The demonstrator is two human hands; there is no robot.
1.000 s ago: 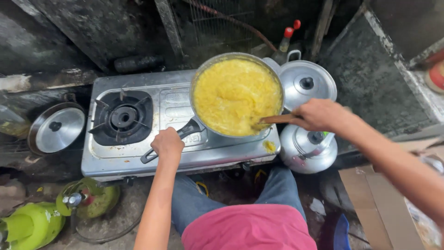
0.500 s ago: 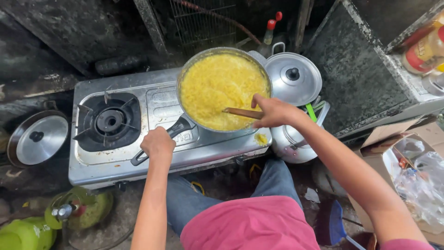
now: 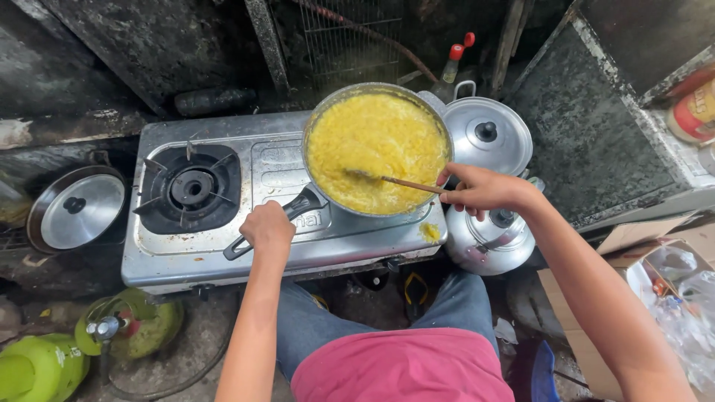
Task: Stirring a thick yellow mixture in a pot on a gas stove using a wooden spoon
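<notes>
The left hand (image 3: 268,225) is closed around the black handle (image 3: 277,222) of the pan (image 3: 377,149), knuckles up, with the forearm stretched straight forward from the lower edge of the view. The right hand (image 3: 480,188) is held at the pan's right rim, fingers pinched on the end of a thin wooden stirrer (image 3: 402,182); its arm is brought in diagonally from the lower right corner, elbow bent. The stirrer's far end is sunk in the thick, lumpy yellow mixture (image 3: 372,141) by which the round metal pan is filled almost to the brim.

The pan is carried on the right burner of a two-burner steel stove (image 3: 223,246), whose surface is dull and smeared; a yellow blob is seen near its front right corner. The left burner (image 3: 192,187), black with a ring-shaped grate, is left uncovered.

Just beyond the stove's right edge, a lidded shiny metal pot (image 3: 488,134) with a black knob is stood, and in front of it, under the right wrist, a rounded metal kettle (image 3: 488,242). A red-capped bottle (image 3: 450,67) is seen behind the pan. Off the stove's left edge, a steel lid (image 3: 74,208) with a black knob is laid flat. Green gas cylinders (image 3: 37,365) are placed on the floor at the lower left, and a cardboard box (image 3: 655,253) at the right.
</notes>
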